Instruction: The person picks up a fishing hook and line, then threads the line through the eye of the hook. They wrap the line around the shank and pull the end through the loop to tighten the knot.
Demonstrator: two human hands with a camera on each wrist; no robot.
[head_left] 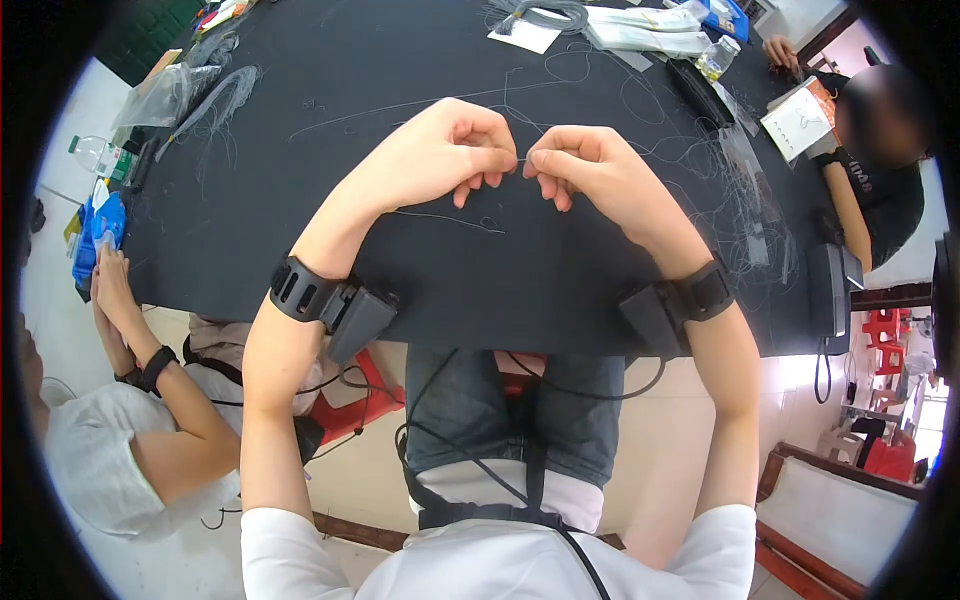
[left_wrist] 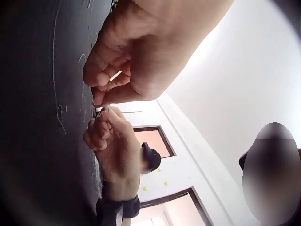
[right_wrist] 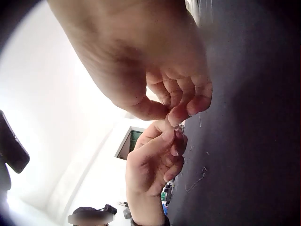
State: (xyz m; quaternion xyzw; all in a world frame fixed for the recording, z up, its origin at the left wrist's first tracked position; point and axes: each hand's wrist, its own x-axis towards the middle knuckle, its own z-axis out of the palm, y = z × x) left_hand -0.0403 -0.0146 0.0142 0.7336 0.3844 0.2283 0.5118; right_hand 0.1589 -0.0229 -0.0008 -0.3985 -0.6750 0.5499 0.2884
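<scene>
Black covering faced the desk [head_left: 560,300], with wrist units [head_left: 362,322] strapped to both forearms above its near edge. A short loose strand [head_left: 455,217] lay just beyond, on the near side of the hands. The left hand [head_left: 450,150] and right hand [head_left: 595,170] were raised over the desk, each pinching with thumb and forefinger, fingertips nearly meeting. Between them appeared to be a fine strand [head_left: 519,163]; the fingertips hid most of it, so its ends could not be made out. For good results, this step seemed to call for both pinches close to the working point, light, even tension and steady forearms. The held section was best kept over the dark surface, where a pale filament showed most clearly. Clearance from the tangle of strands [head_left: 745,200] to the right was advisable, a snag being the likeliest fault. Farther off were a jar [head_left: 717,57], white packets [head_left: 645,30] and a grey coil [head_left: 555,18].
</scene>
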